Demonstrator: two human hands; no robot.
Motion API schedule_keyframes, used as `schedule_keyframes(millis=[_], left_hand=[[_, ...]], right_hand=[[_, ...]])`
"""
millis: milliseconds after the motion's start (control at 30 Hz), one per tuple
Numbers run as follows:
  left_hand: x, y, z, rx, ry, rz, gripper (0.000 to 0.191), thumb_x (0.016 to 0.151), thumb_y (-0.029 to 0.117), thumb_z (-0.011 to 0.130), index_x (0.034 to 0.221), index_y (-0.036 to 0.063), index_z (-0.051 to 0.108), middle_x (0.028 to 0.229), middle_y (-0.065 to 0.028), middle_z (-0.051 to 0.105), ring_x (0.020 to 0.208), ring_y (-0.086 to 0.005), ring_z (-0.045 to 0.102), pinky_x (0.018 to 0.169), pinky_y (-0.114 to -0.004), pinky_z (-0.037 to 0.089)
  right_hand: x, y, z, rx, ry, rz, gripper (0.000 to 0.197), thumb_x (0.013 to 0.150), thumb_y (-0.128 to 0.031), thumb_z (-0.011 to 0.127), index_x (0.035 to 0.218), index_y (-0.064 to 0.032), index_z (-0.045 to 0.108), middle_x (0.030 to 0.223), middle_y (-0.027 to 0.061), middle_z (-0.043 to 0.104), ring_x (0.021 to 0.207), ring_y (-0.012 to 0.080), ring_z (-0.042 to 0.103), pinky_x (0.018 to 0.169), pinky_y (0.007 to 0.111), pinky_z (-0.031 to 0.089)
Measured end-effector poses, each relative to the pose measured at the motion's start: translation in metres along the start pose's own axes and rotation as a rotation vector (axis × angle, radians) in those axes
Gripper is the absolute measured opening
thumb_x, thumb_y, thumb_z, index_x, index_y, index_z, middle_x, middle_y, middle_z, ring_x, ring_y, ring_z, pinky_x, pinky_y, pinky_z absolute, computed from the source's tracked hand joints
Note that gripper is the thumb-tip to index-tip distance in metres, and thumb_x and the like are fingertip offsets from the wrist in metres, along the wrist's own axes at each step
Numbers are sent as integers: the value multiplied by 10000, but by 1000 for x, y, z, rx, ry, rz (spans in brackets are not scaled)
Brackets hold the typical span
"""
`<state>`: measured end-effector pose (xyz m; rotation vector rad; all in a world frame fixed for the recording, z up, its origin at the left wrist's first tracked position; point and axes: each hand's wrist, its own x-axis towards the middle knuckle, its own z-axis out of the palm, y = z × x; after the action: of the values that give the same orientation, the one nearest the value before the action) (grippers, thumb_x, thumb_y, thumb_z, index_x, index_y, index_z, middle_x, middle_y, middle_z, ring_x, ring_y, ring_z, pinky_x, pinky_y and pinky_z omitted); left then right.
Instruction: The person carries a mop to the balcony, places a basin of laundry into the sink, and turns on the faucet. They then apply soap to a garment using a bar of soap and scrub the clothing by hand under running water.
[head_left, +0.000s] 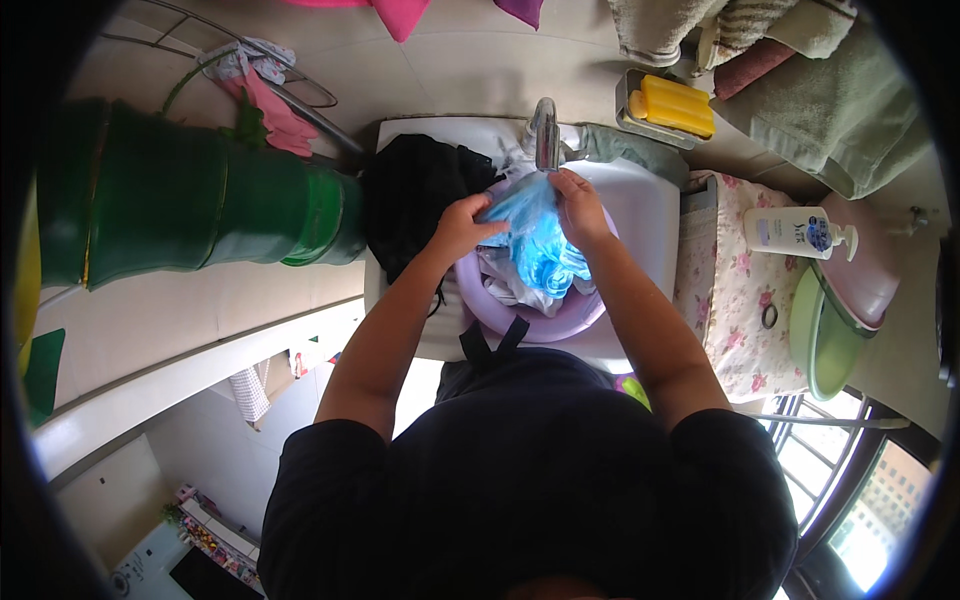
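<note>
Both my hands hold a bright blue, thin wet cloth or plastic piece under the chrome faucet. My left hand grips its left edge with thumb and fingers. At the faucet's mouth, my right hand pinches the upper right part. The lower end of the blue piece hangs into a lilac plastic basin, over whitish, crumpled wet items. That basin stands in a white ceramic sink. A black cloth bundle lies on the sink's left side.
Right of the sink, a pump bottle lies on a floral cover, near a green basin and a pink one. Yellow soap sits in a wall dish. Towels hang upper right; a dark green ribbed object extends left.
</note>
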<state>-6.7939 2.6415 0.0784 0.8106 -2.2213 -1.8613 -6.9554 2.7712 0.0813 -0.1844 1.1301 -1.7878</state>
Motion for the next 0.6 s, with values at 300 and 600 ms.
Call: schedule_keyframes(millis=[300,600], left_hand=[[17,-52,-15,15,-70,-35,221,710,86,676,883,30,551,771,-15,547,746,-84,522,678,-234,427],[-4,128,-24,-92,-296,263,220,704,-12,639,906,-10,552,837,-29,585,774,-76,546,712,-227,442]], right_hand=[[-38,-50,-21,470,99,-5,354,863,-313,499,1036,-4,514,977,131,598,938,271,558,880,390,401],[-63,-65,22,-1140,-284,-304,277,747,-215,683,927,-20,600,871,44,610,776,164,568,740,305,439]])
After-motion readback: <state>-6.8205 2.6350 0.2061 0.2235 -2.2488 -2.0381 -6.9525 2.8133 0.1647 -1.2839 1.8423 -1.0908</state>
